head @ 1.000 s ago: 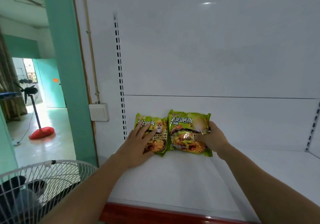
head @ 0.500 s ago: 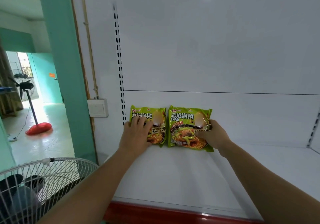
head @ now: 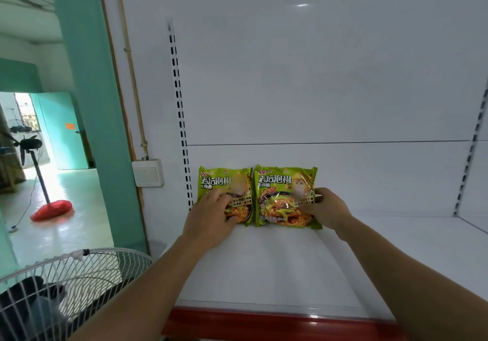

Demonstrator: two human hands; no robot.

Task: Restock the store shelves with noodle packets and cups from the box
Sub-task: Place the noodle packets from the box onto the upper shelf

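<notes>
Two green noodle packets stand upright side by side against the back wall of the white shelf (head: 277, 266). My left hand (head: 210, 220) lies flat on the lower front of the left packet (head: 224, 184), fingers spread. My right hand (head: 326, 208) grips the right edge of the right packet (head: 282, 198), thumb on its front. The packets touch each other at their inner edges. The supply box is out of view.
The shelf has a red front edge (head: 277, 323). A slotted upright (head: 181, 118) stands left of the packets, another at the far right (head: 468, 166). A white fan grille (head: 68, 282) sits at lower left, beside a green pillar (head: 97, 103) and a wall switch (head: 148, 173).
The left packet has been pushed upright and back against the wall, beside the right one. My left hand slid lower on its front. My right hand kept its hold.
</notes>
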